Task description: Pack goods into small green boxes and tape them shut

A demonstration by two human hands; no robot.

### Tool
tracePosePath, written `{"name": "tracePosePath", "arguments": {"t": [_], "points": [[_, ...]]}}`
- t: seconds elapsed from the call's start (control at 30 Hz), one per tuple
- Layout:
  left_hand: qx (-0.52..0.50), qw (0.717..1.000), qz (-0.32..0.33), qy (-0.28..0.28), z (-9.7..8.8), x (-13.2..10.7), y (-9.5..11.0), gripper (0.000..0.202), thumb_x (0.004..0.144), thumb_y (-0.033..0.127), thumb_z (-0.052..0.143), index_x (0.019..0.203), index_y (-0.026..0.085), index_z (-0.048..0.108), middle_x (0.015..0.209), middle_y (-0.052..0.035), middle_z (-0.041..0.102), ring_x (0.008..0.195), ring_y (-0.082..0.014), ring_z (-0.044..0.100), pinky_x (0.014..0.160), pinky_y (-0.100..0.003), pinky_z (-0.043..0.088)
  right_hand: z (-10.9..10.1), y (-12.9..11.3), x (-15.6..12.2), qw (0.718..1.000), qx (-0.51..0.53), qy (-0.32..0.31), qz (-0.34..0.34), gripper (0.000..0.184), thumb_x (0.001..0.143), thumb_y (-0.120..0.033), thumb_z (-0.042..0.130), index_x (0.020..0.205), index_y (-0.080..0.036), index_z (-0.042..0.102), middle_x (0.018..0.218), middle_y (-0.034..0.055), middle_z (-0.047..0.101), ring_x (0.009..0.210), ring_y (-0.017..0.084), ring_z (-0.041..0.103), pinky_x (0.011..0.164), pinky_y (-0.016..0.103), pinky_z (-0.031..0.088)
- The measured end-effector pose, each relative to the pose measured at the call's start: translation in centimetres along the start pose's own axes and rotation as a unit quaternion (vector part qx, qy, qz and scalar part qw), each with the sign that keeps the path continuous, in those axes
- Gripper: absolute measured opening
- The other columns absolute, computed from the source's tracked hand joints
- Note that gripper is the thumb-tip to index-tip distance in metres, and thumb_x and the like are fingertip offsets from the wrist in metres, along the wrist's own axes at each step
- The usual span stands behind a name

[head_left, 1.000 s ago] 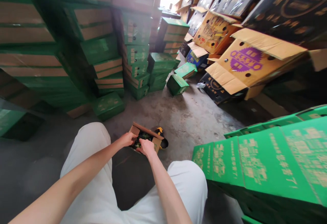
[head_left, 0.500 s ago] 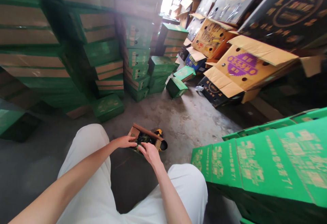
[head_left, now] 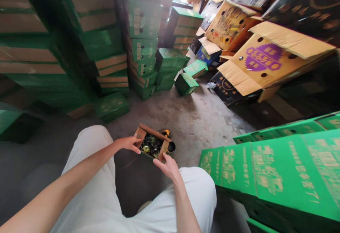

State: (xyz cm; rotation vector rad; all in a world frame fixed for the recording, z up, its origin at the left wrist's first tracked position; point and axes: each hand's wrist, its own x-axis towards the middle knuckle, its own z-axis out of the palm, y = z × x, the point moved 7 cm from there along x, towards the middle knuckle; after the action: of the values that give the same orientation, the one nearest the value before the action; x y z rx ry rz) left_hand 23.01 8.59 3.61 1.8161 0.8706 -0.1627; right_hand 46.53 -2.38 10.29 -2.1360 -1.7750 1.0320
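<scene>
A small open cardboard box [head_left: 140,134], brown inside with its flaps up, is on the floor between my knees. Dark, shiny wrapped pieces with yellow-green patches [head_left: 152,145] fill it; their exact kind is unclear. My left hand [head_left: 129,143] grips the box's left end, fingers on the flap and thumb by the near edge. At the right near corner, my right hand [head_left: 168,166] holds the box with thumb and fingers apart around the edge. Behind the box's right side stands a black and yellow object [head_left: 170,141], partly hidden, perhaps a tape roll or dispenser.
Green cartons [head_left: 143,49] are stacked along the left and back. Close on my right is a row of green printed boxes [head_left: 265,165]. Larger yellow cartons [head_left: 261,63] and black ones pile up at the right. Two small green boxes [head_left: 186,83] sit on the concrete floor ahead.
My hands have moved apart from over the middle of the box to its two ends, so the contents show more. The view has shifted slightly.
</scene>
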Motion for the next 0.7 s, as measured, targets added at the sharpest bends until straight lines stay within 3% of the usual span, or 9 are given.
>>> {"name": "tracePosePath", "arguments": {"t": [0.07, 0.23, 0.33, 0.43, 0.53, 0.6, 0.7], "points": [[-0.008, 1.000, 0.011, 0.009, -0.1, 0.3, 0.0, 0.090, 0.072, 0.065, 0.079, 0.148, 0.022, 0.057, 0.138, -0.0087, 0.069, 0.124, -0.0329, 0.065, 0.099, -0.031, 0.049, 0.9, -0.6, 0.2, 0.996, -0.086, -0.023, -0.017, 0.044, 0.083, -0.059, 0.077, 0.095, -0.017, 0.074, 0.097, 0.0090, 0.072, 0.088, 0.025, 0.069, 0.074, 0.029, 0.048], [-0.016, 0.999, 0.043, 0.029, -0.7, 0.5, 0.5, 0.068, 0.074, 0.067, 0.078, 0.126, 0.023, 0.073, 0.110, -0.0049, 0.078, 0.105, -0.0294, 0.071, 0.087, -0.028, 0.050, 2.0, -2.3, 2.1, 0.974, -0.222, 0.000, -0.031, 0.044, 0.085, -0.059, 0.078, 0.086, -0.016, 0.074, 0.108, 0.0117, 0.068, 0.093, 0.024, 0.069, 0.077, 0.027, 0.049], [0.015, 0.998, 0.007, 0.059, -1.1, 0.6, 0.7, 0.056, 0.080, 0.066, 0.073, 0.114, 0.023, 0.077, 0.101, -0.0058, 0.078, 0.100, -0.0304, 0.072, 0.085, -0.030, 0.050, 2.0, -2.1, 3.1, 0.966, -0.256, 0.008, -0.015, 0.048, 0.085, -0.063, 0.076, 0.087, -0.015, 0.075, 0.105, 0.0111, 0.069, 0.092, 0.024, 0.071, 0.076, 0.028, 0.049], [0.061, 0.986, -0.079, 0.132, -1.6, 0.5, 0.7, 0.048, 0.084, 0.063, 0.071, 0.112, 0.025, 0.078, 0.112, -0.0090, 0.077, 0.110, -0.0336, 0.070, 0.088, -0.033, 0.051, 1.7, -1.4, 3.6, 0.970, -0.243, 0.026, -0.002, 0.050, 0.091, -0.067, 0.066, 0.090, -0.017, 0.074, 0.099, 0.0081, 0.070, 0.092, 0.023, 0.071, 0.074, 0.027, 0.049], [0.107, 0.963, -0.129, 0.212, -1.7, 0.5, 1.3, 0.049, 0.085, 0.059, 0.073, 0.120, 0.024, 0.074, 0.129, -0.0129, 0.070, 0.125, -0.0366, 0.062, 0.099, -0.040, 0.049, 1.7, -0.5, 3.7, 0.973, -0.222, 0.056, 0.036, 0.050, 0.094, -0.069, 0.060, 0.094, -0.020, 0.072, 0.099, 0.0065, 0.070, 0.093, 0.023, 0.070, 0.073, 0.027, 0.048], [0.122, 0.945, -0.153, 0.261, -1.5, 0.6, 1.4, 0.063, 0.084, 0.056, 0.075, 0.137, 0.022, 0.064, 0.146, -0.0174, 0.058, 0.137, -0.0402, 0.051, 0.106, -0.047, 0.045, 2.0, -0.5, 3.7, 0.969, -0.228, 0.080, 0.052, 0.049, 0.095, -0.067, 0.061, 0.096, -0.019, 0.070, 0.102, 0.0077, 0.070, 0.096, 0.024, 0.068, 0.074, 0.028, 0.048], [0.077, 0.930, -0.210, 0.292, -0.5, 1.1, 0.0, 0.098, 0.082, 0.055, 0.077, 0.162, 0.021, 0.030, 0.164, -0.0226, 0.034, 0.147, -0.0446, 0.038, 0.110, -0.056, 0.041, 2.2, -1.2, 3.9, 0.955, -0.259, 0.134, 0.048, 0.050, 0.091, -0.065, 0.068, 0.106, -0.016, 0.068, 0.111, 0.0132, 0.068, 0.106, 0.029, 0.063, 0.079, 0.033, 0.049]]}}
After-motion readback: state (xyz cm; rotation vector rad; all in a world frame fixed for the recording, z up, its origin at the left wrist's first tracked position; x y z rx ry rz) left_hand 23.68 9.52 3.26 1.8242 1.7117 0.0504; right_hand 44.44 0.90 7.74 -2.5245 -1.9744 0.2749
